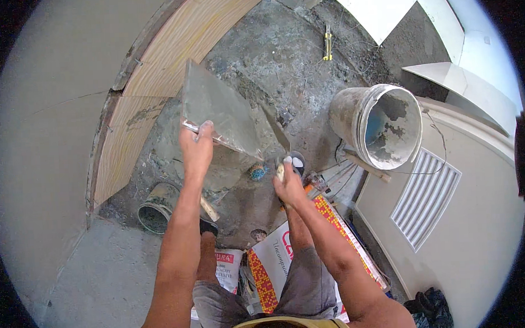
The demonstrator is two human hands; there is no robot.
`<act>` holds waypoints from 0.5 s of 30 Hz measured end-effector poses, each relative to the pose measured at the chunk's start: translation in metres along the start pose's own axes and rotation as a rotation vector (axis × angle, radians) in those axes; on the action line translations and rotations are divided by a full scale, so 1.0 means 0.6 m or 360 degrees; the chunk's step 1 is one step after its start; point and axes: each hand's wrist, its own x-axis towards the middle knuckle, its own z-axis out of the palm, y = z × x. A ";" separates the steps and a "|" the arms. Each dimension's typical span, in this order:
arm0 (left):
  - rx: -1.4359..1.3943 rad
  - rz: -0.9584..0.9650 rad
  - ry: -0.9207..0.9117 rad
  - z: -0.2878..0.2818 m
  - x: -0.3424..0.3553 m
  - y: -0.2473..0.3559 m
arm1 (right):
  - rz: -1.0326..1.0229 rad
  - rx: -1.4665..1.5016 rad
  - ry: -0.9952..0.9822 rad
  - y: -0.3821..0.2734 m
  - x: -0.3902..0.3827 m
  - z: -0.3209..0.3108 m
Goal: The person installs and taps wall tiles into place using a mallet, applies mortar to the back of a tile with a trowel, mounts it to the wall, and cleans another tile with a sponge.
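Observation:
My left hand [197, 146] grips the lower edge of a square tile [214, 102] coated with grey material, held raised and tilted left of centre. To its right, my right hand [289, 183] is closed on the pale wooden handle of a trowel [276, 130], whose blade points up and away beside the tile's right corner. Just beyond that hand is a small dark cup [298, 163] with white inside. A round blue-bristled object [257, 171] lies on the grimy floor [253, 54] between my hands. Another wooden handle [209, 209] shows beside my left forearm.
A plywood-faced ledge [137, 142] runs along the left. Buckets [342, 118] [154, 208] stand right and lower left. Yellow-handled pliers [328, 46] lie ahead. White tiles [373, 10], a leaning louvred door [478, 203], printed bags and cartons [268, 245] and a black bundle [432, 311] surround me.

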 end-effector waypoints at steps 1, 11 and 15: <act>-0.0046 -0.0164 -0.0064 -0.002 0.008 0.007 | -0.0067 0.0027 -0.0053 0.001 -0.027 -0.005; 0.0300 -0.0160 0.0079 0.025 0.135 -0.054 | 0.0080 -0.0344 -0.0443 -0.036 -0.063 0.006; 0.0766 0.0275 0.0655 0.057 0.157 -0.109 | 0.0030 -0.0319 -0.0465 -0.016 -0.038 0.042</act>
